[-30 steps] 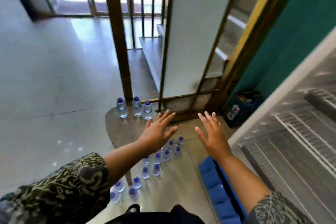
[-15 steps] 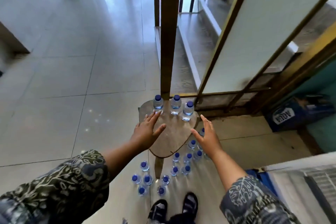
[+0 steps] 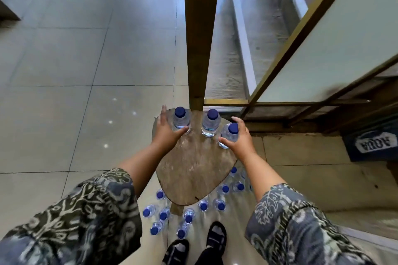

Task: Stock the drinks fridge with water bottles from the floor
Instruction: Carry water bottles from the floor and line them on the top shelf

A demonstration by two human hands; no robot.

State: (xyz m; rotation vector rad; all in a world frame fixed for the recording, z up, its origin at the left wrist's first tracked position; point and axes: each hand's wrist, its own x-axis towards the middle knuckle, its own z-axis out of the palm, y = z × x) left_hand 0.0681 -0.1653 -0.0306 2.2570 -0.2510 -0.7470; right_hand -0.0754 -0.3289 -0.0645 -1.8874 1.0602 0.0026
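The job looked to be at an early or middle stage. Three water bottles stood upright in a row at the far edge of the wooden bench (image 3: 193, 170). The left hand (image 3: 167, 132) wrapped the left bottle (image 3: 181, 119) with its thumb across the near side, though blur made the fingers (image 3: 164, 112) behind the bottle hard to make out. The right hand (image 3: 242, 139) gripped the right bottle (image 3: 230, 135), thumb in front and fingers curled over the far side. The middle bottle (image 3: 211, 123) stood untouched between them.

Both held bottles seemed to rest on the bench, not yet lifted. A dozen or so floor bottles (image 3: 189, 217) stood upright on the tiles (image 3: 64, 127) around the bench leg, near the person's shoes (image 3: 216, 235). A blue carton (image 3: 374, 144) lay off to the right. The fridge was out of view, so how much it already held could not be told. By my reading, most of the carrying remained.
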